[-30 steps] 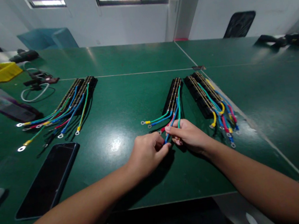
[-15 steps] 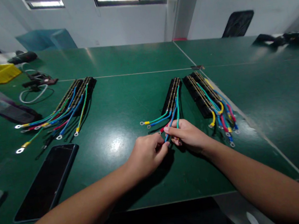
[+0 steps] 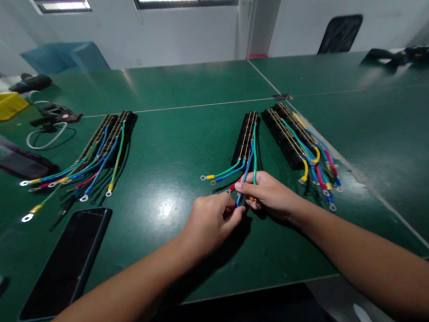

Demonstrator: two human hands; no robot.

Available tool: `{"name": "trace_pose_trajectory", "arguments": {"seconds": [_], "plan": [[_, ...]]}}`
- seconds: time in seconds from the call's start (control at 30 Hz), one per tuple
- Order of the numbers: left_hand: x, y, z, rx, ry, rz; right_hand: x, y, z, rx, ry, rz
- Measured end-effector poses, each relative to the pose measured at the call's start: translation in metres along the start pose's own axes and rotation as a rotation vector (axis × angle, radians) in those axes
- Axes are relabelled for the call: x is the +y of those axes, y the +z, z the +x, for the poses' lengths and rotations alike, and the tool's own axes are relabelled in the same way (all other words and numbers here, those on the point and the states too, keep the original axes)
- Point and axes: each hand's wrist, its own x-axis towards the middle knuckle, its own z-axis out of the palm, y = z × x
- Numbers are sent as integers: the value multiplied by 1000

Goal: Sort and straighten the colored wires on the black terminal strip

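"Blue wire! Is that what the fingers have?"

"Yes. The left hand pinches it low down, thumb and first finger pressed together. The right hand pinches it just above, thumb on top. I can't tell what its lower fingers are doing."

"What's right beside them?"

"A green wire goes down behind the right hand. A red wire end is just by the right thumb."

"Where does the blue wire start?"

"At the black block with gold stripes. It lies on the counter, between the near edge and the far edge."

"Is it hard to hold?"

"I think it's light and bendy, maybe a bit springy. The smooth coat could slip. I'd hold the coated part with both hands and not tug near the block, because the joint there might snap."

"What's farther out?"

"Two more blocks with wires lie just to the right. Another pair of blocks is well apart, on the left. Closer to the counter's near edge, on that side, is a phone, lying flat with its screen dark."
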Motion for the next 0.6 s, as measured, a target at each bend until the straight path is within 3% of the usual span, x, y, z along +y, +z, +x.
{"name": "trace_pose_trajectory", "arguments": {"seconds": [0.33,0.6], "plan": [[-4,3,-2,-27,100,75,-1,-1,1,-22,12,46],[-2,2,0,3,49,63,0,0,0,10,6,36]]}}
